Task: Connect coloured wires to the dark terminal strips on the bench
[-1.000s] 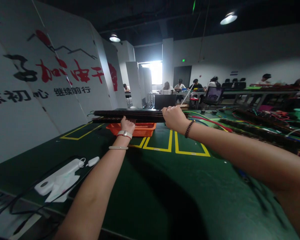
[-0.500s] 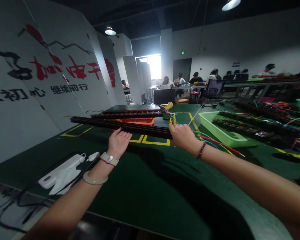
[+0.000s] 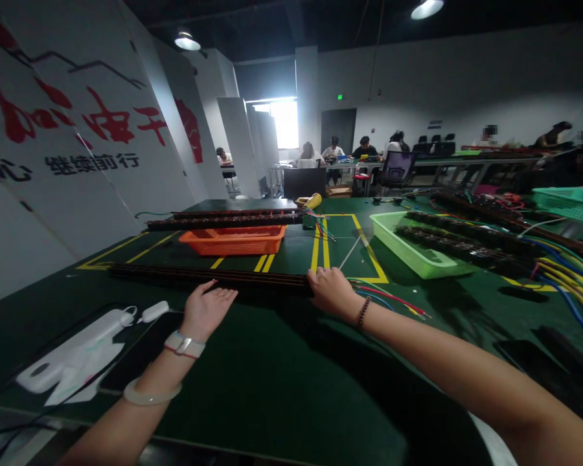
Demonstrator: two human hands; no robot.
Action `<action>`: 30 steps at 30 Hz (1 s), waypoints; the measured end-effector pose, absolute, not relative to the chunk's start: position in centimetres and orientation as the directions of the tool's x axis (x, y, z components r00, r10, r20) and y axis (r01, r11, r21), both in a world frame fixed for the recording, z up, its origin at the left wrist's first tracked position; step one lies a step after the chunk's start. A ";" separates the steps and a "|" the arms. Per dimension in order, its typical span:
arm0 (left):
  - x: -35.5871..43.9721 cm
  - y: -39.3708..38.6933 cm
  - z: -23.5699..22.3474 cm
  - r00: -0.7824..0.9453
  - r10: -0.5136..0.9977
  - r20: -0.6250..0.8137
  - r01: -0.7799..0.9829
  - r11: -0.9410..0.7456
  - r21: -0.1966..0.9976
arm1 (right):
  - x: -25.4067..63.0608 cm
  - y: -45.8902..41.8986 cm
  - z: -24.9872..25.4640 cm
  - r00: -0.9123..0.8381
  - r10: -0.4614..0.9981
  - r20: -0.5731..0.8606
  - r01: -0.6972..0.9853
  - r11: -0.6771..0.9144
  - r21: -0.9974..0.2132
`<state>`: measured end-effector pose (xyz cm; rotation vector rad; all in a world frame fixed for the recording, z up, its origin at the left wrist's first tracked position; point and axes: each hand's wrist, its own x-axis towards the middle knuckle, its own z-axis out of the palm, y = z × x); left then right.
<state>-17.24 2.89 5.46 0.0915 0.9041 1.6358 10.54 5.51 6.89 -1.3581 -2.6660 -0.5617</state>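
Observation:
A long dark ribbed bar (image 3: 262, 278) extends from left to right in front of me, low over the green table. Coloured wires (image 3: 393, 292) in red, green and blue come out by its right end. My right hand (image 3: 332, 292) is wrapped around that end, its fingertips hidden behind the bar. Palm up, my left hand (image 3: 206, 312) lies along the near side of the bar with its fingers stretched out. Its fingertips seem to touch the underside, but whether they bear any weight I cannot tell.
Beyond the bar, an orange basket (image 3: 233, 243) has similar dark bars (image 3: 223, 221) across it. At right, a light green basket (image 3: 403, 255) carries more wired bars. A white power strip (image 3: 78, 349) lies at front left. People sit at far tables.
The bar has come down and nearer, uncovering the orange basket. Both hands moved down with it, the right still gripping its end. The view has swung to the right.

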 end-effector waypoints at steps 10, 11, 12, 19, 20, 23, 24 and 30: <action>-16.6 -1.0 6.9 -0.387 0.838 -0.385 -0.665 0.036 0.746 | 10.2 5.5 2.9 -0.603 0.778 0.178 0.796 0.571 0.201; -16.1 -1.7 7.2 -0.352 0.861 -0.367 -0.651 0.056 0.757 | 10.3 5.7 2.7 -0.610 0.770 0.188 0.791 0.576 0.207; -15.4 -2.3 7.4 -0.302 0.883 -0.361 -0.645 0.090 0.759 | 10.3 5.8 2.5 -0.616 0.762 0.201 0.787 0.580 0.211; -10.8 -4.1 8.3 0.029 0.917 -0.399 -0.570 0.343 0.747 | 10.8 6.0 2.7 -0.687 0.658 0.308 0.726 0.641 0.251; -10.3 -4.2 8.2 0.065 0.915 -0.398 -0.557 0.364 0.747 | 11.0 5.5 2.8 -0.695 0.649 0.310 0.717 0.656 0.234; -9.2 -4.4 7.5 0.137 0.899 -0.417 -0.536 0.421 0.731 | 12.4 2.8 2.9 -0.719 0.622 0.308 0.680 0.721 0.131; -9.0 -4.5 7.1 0.142 0.889 -0.436 -0.539 0.439 0.719 | 13.1 1.5 3.1 -0.727 0.609 0.316 0.662 0.745 0.088; -7.9 -5.9 7.7 0.144 0.850 -0.506 -0.542 0.496 0.679 | 20.8 -7.3 8.3 -0.645 0.671 0.366 0.701 0.710 -0.067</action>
